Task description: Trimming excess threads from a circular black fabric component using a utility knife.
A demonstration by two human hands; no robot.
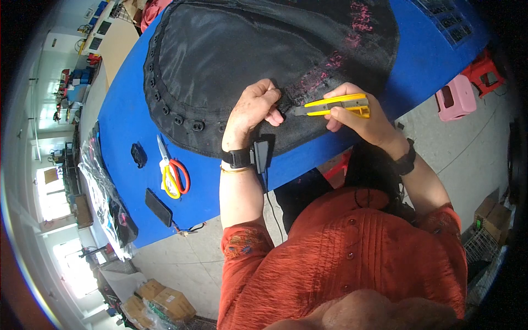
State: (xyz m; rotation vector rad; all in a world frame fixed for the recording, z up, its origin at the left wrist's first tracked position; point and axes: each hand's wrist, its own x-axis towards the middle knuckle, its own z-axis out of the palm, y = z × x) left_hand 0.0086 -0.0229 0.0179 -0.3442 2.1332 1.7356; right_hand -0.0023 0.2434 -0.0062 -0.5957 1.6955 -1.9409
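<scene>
Two bare hands worked on the dark mesh fabric panel (220, 52), which lay across the blue tabletop (206, 195) at the upper centre of the frame. The right hand (371, 122) gripped a yellow snap-off utility knife (314, 108), fingers closed around its body, blade (297, 110) pointing left. The left hand (254, 107) rested at the panel, fingers curled inward; whether they pinched cloth I could not tell. The blade's tip sat just beside those fingertips, so care seemed to call for short, light strokes, directed off the left hand's line, with the fabric drawn taut. Keeping the blade shallow would likely have spared the mesh beneath. Red-and-yellow scissors (169, 175) lay left of centre.
</scene>
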